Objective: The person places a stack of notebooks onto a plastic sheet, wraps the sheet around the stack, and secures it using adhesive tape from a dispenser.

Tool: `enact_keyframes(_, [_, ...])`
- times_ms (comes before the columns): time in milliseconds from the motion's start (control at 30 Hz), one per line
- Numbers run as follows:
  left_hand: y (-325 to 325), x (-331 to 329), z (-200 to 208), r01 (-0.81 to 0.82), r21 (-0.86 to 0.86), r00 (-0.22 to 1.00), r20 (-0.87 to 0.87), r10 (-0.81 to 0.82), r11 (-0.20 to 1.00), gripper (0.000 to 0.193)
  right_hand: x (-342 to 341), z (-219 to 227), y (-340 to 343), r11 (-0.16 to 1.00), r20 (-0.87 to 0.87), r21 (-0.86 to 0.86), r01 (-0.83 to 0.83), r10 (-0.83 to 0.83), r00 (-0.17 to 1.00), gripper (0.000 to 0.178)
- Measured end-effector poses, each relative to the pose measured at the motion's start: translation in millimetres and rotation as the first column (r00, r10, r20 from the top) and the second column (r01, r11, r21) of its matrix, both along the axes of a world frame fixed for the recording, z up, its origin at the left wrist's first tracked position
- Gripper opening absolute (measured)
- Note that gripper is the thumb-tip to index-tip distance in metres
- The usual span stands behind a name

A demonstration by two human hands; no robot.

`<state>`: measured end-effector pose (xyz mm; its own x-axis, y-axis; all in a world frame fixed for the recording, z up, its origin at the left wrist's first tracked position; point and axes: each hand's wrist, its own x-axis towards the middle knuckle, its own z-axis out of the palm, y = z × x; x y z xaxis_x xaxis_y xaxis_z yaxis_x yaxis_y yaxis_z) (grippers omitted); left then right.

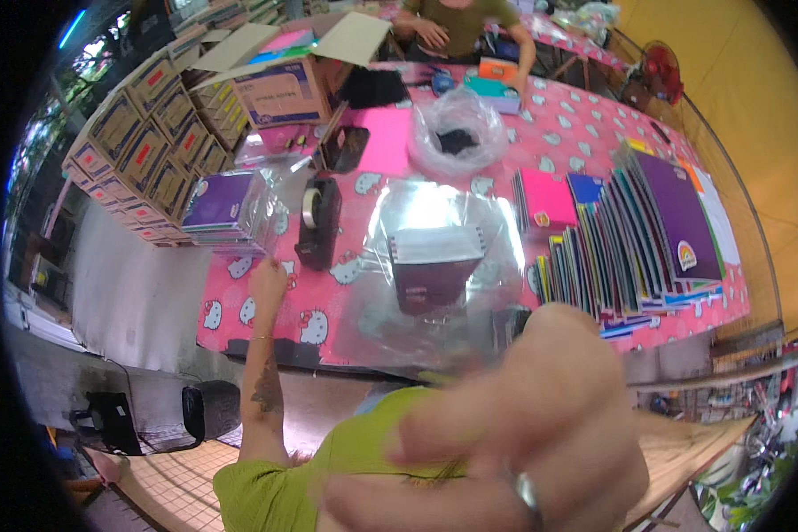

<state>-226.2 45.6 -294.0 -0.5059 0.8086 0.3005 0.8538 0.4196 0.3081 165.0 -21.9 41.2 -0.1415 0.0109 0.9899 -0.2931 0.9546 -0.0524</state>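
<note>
My left hand (269, 280) rests on the pink tablecloth, its fingers curled, beside a stack of purple notebooks (220, 202) in clear plastic. What those fingers hold, if anything, is too small to make out. Close to the camera, my right hand (541, 426) is large and smeared by motion, with a ring on one finger. It hangs in front of my green shirt, and its fingertips are unclear. Beyond it on the table lies a clear plastic bag (496, 213) with a dark purple spiral notebook (434, 282) in or under it.
A black tape dispenser (319, 222) stands left of the bag. To the right is a fanned row of notebooks (674, 222), with a pink notebook (545, 199) beside it. Cartons (146, 142) and an open box (284, 89) are stacked left. Another person (461, 27) sits across.
</note>
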Motion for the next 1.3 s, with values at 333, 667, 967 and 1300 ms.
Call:
enact_keyframes(333, [3,98,92,0.263,0.646,0.42,0.592,-0.688,0.717,0.015,-14,-80,87,0.767,0.616,-0.073,0.637,-0.467,0.634,0.022])
enact_keyframes(667, [45,139,131,0.695,0.515,0.216,0.516,-0.829,0.502,0.028,-48,-134,119,0.723,0.906,0.117,0.681,-0.359,0.225,0.039])
enact_keyframes(967, [61,143,140,0.739,0.508,0.269,0.38,-0.885,0.443,0.012,89,-188,159,0.556,0.683,-0.489,0.672,-0.235,0.691,0.068])
enact_keyframes(1300, [90,200,97,0.88,0.288,0.416,-0.09,-0.905,0.376,0.026,55,-242,149,0.853,0.843,-0.049,0.52,-0.244,0.48,0.066])
